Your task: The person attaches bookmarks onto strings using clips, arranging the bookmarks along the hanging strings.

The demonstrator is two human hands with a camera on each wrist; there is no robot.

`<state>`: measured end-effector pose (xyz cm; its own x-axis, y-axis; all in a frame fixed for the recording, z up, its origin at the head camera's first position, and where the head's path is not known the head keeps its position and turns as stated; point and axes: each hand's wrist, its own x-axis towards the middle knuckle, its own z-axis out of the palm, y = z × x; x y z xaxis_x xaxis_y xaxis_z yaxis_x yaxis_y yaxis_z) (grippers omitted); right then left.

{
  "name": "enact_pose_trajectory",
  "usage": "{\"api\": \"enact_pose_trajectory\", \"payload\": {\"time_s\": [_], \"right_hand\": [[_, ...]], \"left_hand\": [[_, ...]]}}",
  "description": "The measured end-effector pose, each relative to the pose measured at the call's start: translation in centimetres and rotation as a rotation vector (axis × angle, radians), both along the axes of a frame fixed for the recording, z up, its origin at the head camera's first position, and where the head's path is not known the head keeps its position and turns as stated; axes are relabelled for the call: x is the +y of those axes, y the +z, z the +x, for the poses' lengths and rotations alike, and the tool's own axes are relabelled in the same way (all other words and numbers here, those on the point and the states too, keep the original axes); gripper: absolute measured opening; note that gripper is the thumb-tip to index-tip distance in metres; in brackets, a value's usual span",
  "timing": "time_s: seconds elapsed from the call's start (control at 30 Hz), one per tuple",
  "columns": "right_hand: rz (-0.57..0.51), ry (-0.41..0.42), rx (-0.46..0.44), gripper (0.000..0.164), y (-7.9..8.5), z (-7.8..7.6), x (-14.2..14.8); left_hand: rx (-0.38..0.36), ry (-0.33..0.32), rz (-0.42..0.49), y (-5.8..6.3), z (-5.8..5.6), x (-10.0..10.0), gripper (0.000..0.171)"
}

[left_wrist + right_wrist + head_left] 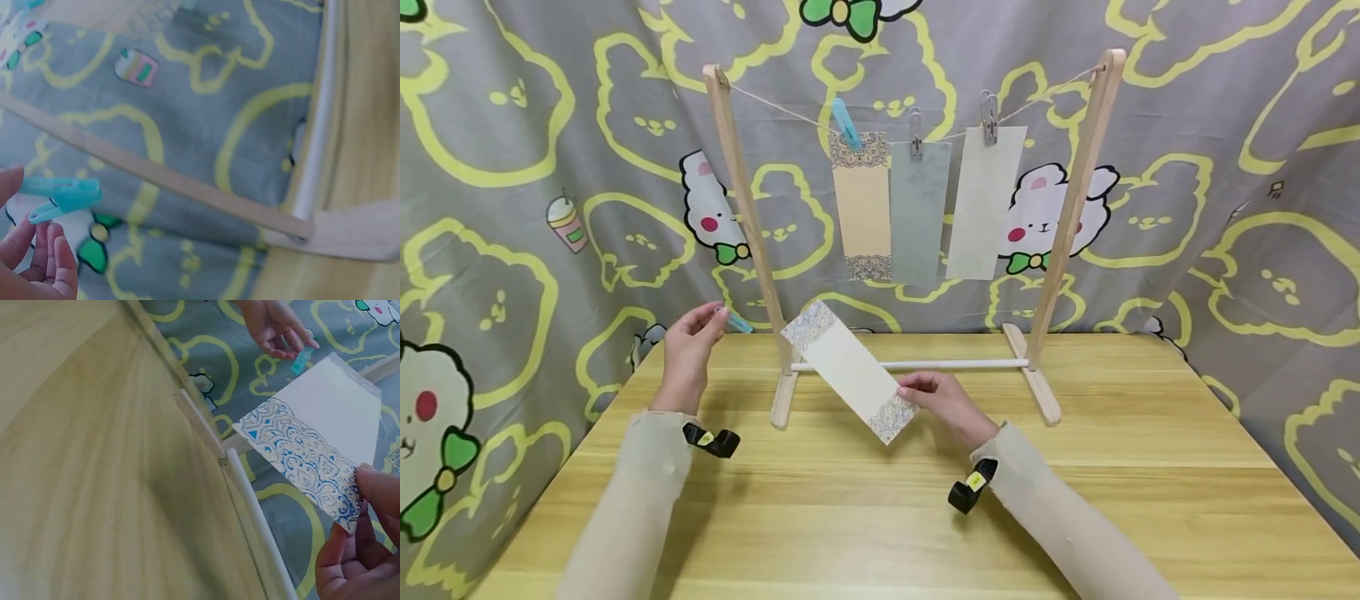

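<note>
My left hand (688,346) pinches a turquoise clothespin (65,194) by its handle ends, left of the wooden stand's left post. In my right hand (951,404), thumb and fingers pinch the lower right corner of a cream paper card (853,371) with blue patterned bands at both ends. The card tilts in front of the stand's white crossbar (955,364). Behind it a string (775,107) runs between the two posts. From it hang a tan patterned card (862,208) under a blue clothespin (847,125), a grey-green card (919,212) and an off-white card (987,204).
Grey clips (989,117) hold the two plainer cards. The stand's right post (1075,208) and right foot (1033,375) rise at the back of the wooden table (865,517). A patterned grey curtain (1225,275) hangs close behind.
</note>
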<state>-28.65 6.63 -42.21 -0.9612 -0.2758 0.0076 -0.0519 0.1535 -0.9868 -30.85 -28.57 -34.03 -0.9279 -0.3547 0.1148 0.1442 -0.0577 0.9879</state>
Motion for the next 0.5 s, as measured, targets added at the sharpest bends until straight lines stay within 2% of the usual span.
{"api": "enact_pose_trajectory", "payload": {"time_s": [0.13, 0.27, 0.5], "right_hand": [[-0.032, -0.022, 0.005, 0.023, 0.6, -0.5, -0.4], [-0.069, -0.035, 0.021, 0.024, 1.4, -1.1, -0.7], [-0.120, -0.063, 0.018, 0.025, 2.6, -1.8, -1.3]], "left_hand": [[0.048, -0.046, -0.037, 2.0, 0.1, 0.7, 0.047], [0.087, -0.082, -0.045, 3.9, 0.0, 1.6, 0.046], [0.115, -0.085, -0.116, 6.8, -0.2, 2.8, 0.046]]}}
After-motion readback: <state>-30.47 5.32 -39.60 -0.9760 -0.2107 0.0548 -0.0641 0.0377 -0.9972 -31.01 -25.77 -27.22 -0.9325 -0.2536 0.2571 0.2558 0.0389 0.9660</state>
